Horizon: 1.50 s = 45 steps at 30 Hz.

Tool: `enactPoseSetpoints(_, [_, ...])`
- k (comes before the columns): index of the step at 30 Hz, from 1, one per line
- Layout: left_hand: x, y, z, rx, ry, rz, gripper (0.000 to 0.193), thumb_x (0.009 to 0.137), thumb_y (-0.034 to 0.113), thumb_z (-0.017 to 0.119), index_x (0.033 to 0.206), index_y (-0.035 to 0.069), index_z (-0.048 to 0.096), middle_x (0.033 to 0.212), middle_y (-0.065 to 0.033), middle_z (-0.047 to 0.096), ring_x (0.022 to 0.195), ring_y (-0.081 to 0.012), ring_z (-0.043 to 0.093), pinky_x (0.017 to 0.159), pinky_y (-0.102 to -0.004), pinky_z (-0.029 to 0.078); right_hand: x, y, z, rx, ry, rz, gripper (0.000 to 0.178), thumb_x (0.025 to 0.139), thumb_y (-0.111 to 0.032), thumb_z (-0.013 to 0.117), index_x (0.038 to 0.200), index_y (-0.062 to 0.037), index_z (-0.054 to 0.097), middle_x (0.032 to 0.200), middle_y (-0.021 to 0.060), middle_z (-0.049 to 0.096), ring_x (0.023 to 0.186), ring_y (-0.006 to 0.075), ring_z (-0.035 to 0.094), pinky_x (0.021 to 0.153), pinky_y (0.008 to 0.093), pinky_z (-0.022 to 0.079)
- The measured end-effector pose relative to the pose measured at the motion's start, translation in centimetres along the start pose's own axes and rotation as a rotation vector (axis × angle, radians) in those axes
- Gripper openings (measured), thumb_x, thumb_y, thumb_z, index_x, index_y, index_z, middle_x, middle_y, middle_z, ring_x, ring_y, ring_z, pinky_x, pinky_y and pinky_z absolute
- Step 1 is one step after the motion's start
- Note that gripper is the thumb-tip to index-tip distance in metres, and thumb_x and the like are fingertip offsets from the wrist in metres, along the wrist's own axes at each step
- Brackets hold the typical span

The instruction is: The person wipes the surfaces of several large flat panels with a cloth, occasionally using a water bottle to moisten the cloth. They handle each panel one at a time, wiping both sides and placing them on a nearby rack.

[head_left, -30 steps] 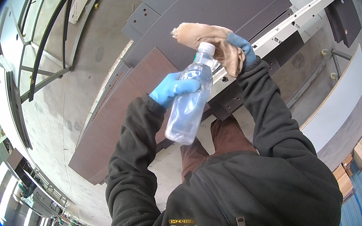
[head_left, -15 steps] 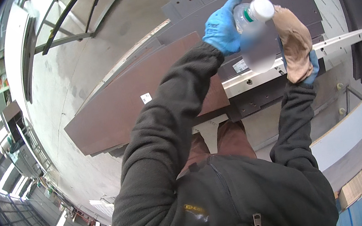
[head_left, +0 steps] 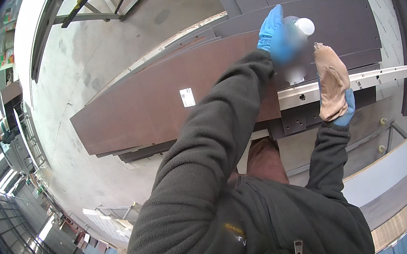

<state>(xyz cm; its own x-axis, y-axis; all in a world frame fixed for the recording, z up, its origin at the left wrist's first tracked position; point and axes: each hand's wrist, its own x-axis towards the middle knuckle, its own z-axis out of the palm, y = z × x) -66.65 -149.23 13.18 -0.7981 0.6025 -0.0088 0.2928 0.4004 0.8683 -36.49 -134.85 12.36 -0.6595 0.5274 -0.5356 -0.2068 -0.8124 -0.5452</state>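
Observation:
My left hand (head_left: 272,38), in a blue glove, is closed around a clear plastic bottle with a white cap (head_left: 306,26). A smeared patch hides the fingers' lower part and most of the bottle's body. The bottle is above the dark grey panels (head_left: 341,25). To its right, my right hand (head_left: 346,105), also blue-gloved, grips a tan cloth (head_left: 332,81) that covers most of its fingers. The cloth hangs over a long whitish bar with holes (head_left: 385,77), a short gap away from the bottle.
A reddish-brown panel (head_left: 142,102) with a white label (head_left: 187,97) lies left of my hands on the stack. Metal framing (head_left: 92,16) stands at the far left. Near my right forearm are a white board (head_left: 384,171) and a wheeled frame (head_left: 395,127).
The view has turned a little. The bottle now looks smaller and farther from me, still in my left hand. My right hand and the cloth have come slightly nearer my body.

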Motion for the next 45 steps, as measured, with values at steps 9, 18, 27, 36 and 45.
enactPoseSetpoints(9, [-22.0, -10.9, -24.7, 0.512, 0.628, -0.178, 0.095, 0.092, 0.044, 0.075, 0.161, -0.003, 0.031, 0.168, -0.0274, 0.028, 0.157, -0.0431, 0.022, 0.130, -0.0524, 0.017, -5.2, 12.2, 10.5, -0.924, 0.118, -0.398, 0.030, 0.099, -0.029, 0.067, 0.107, -0.0005, 0.069, 0.080, 0.0120, 0.069, 0.062, 0.0236, 0.064, 0.055, 0.0377, 0.051])
enactPoseSetpoints(18, [-42.1, -25.7, -39.1, 0.946, 0.556, -1.028, 0.091, 0.104, 0.064, 0.041, 0.166, 0.000, 0.021, 0.173, -0.0229, 0.018, 0.161, -0.0396, 0.014, 0.130, -0.0552, 0.009, -4.0, 33.3, 31.2, -1.878, -0.290, -0.694, 0.089, 0.085, -0.035, 0.073, 0.146, 0.0198, 0.037, 0.156, 0.0390, 0.038, 0.146, 0.0475, 0.042, 0.125, 0.0524, 0.030])
enactPoseSetpoints(27, [-41.8, -25.1, -39.0, 0.904, 0.582, -1.000, 0.092, 0.103, 0.064, 0.042, 0.166, 0.000, 0.022, 0.173, -0.0248, 0.020, 0.160, -0.0420, 0.017, 0.129, -0.0564, 0.011, -7.1, 51.1, 39.0, -1.989, -1.131, -1.184, 0.068, 0.094, -0.030, 0.060, 0.154, -0.0007, 0.047, 0.164, 0.0213, 0.042, 0.154, 0.0366, 0.036, 0.129, 0.0489, 0.026])
enactPoseSetpoints(36, [-41.7, -25.0, -38.9, 0.911, 0.588, -0.997, 0.092, 0.103, 0.064, 0.042, 0.166, 0.000, 0.021, 0.173, -0.0247, 0.018, 0.161, -0.0422, 0.015, 0.129, -0.0570, 0.010, -0.9, 25.2, 26.0, -2.046, -0.534, -1.239, 0.057, 0.089, -0.012, 0.064, 0.142, 0.0049, 0.054, 0.154, 0.0294, 0.049, 0.139, 0.0450, 0.052, 0.120, 0.0516, 0.039])
enactPoseSetpoints(45, [-42.0, -25.9, -39.0, 0.913, 0.584, -0.997, 0.092, 0.104, 0.065, 0.041, 0.166, 0.001, 0.020, 0.173, -0.0240, 0.017, 0.161, -0.0407, 0.013, 0.129, -0.0554, 0.009, 0.0, 21.8, 21.7, -2.104, -0.484, -1.146, 0.062, 0.097, -0.026, 0.060, 0.151, 0.0025, 0.050, 0.158, 0.0284, 0.045, 0.146, 0.0438, 0.045, 0.123, 0.0535, 0.035])
